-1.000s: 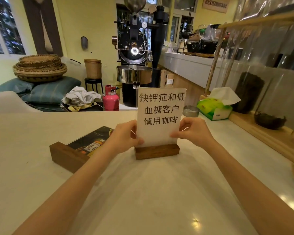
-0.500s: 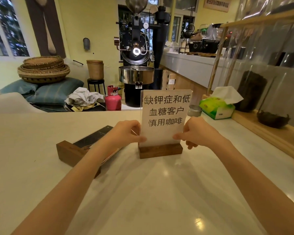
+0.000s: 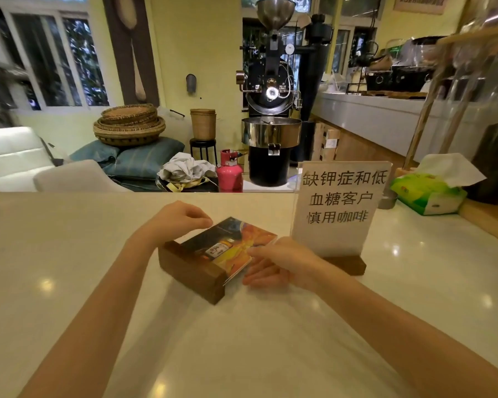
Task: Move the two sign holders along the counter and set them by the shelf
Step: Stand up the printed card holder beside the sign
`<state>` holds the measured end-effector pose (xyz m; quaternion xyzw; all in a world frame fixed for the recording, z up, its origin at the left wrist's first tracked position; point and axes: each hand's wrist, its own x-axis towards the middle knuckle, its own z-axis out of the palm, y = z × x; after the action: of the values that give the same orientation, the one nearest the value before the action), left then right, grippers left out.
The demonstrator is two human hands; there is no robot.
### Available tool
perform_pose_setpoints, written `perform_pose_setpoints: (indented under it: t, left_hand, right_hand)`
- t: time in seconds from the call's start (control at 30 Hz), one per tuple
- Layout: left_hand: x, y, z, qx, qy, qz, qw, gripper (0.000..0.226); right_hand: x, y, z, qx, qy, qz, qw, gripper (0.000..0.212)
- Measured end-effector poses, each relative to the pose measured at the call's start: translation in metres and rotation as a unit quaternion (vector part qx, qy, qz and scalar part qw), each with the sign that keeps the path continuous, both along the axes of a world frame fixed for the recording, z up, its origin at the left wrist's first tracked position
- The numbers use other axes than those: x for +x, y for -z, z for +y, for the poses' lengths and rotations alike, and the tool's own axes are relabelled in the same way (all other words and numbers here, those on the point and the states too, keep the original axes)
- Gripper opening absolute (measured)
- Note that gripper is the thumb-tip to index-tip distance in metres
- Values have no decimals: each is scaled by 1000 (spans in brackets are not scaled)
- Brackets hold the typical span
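An upright sign holder (image 3: 339,208), a clear panel with black Chinese text in a wooden base, stands on the pale counter (image 3: 242,340) right of centre, with no hand on it. The second sign holder (image 3: 230,245) lies tilted back, its colourful picture panel facing up and its dark wooden base towards me. My left hand (image 3: 176,222) curls its fingertips over the panel's far left edge. My right hand (image 3: 282,262) pinches the panel's right edge, thumb on top and fingers beneath.
A green tissue box (image 3: 429,193) and a small metal cup (image 3: 387,201) sit at the counter's right end by the wooden shelf base (image 3: 483,216) with its slanted posts. Beyond the far edge stand a coffee roaster (image 3: 270,110) and a pink gas cylinder (image 3: 229,173).
Both hands let go of the text sign holder, which now stands further right. They moved left onto the lying picture sign holder and took hold of its panel edges.
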<state>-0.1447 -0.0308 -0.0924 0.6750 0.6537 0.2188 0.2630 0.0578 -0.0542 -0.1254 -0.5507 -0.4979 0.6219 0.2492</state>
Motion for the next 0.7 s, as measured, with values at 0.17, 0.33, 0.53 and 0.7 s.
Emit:
perform_pose_setpoints:
  t: [0.17, 0.33, 0.53, 0.7]
  left_hand:
    - [-18, 21, 11, -36, -98, -37, 994, 30]
    - [-26, 33, 15, -83, -137, -62, 985, 25]
    - [-25, 36, 19, -82, -112, -58, 989, 29]
    - [-29, 36, 20, -90, -93, -51, 990, 32]
  right_hand:
    - [-10, 14, 2, -107, 22, 69, 992, 30]
    - [-25, 22, 0, -94, 57, 121, 987, 27]
    - [-37, 31, -3, -61, 85, 147, 984, 31]
    - [-38, 30, -2, -15, 96, 109, 989, 28]
